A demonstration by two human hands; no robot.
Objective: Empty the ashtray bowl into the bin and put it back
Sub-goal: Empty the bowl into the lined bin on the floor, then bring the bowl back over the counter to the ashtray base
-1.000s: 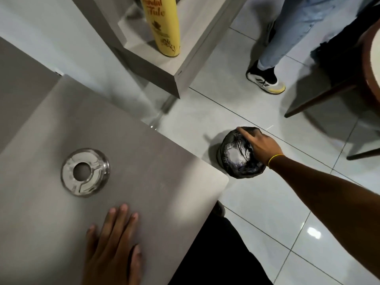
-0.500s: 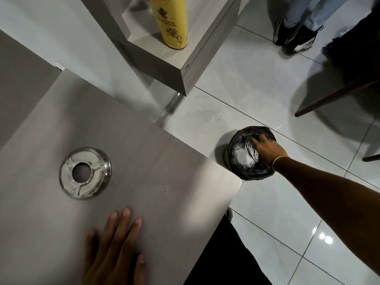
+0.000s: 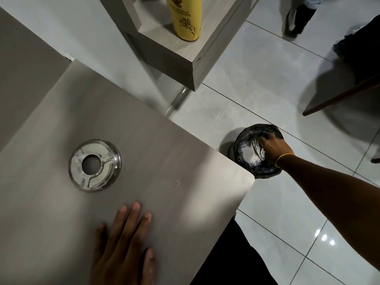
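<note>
The ashtray's shiny metal lid (image 3: 94, 165), a ring with a round hole, lies on the grey table (image 3: 174, 153). On the tiled floor past the table's corner stands a small bin (image 3: 239, 140) lined with a black bag. My right hand (image 3: 274, 149) reaches down into the bin's mouth, fingers closed on the shiny ashtray bowl (image 3: 249, 156), which is tipped inside the bin. My left hand (image 3: 125, 249) rests flat on the table near its front edge, fingers apart, holding nothing.
A yellow spray can (image 3: 186, 19) stands on a low pale shelf unit (image 3: 197, 58) beyond the table. Another person's shoes (image 3: 296, 21) are at the top right. A dark chair leg (image 3: 339, 97) slants across the floor to the right of the bin.
My right hand has gone from resting on the bin's rim to reaching deeper into it, and a pale shiny surface now shows inside. The other person's feet moved away. My left hand stayed put.
</note>
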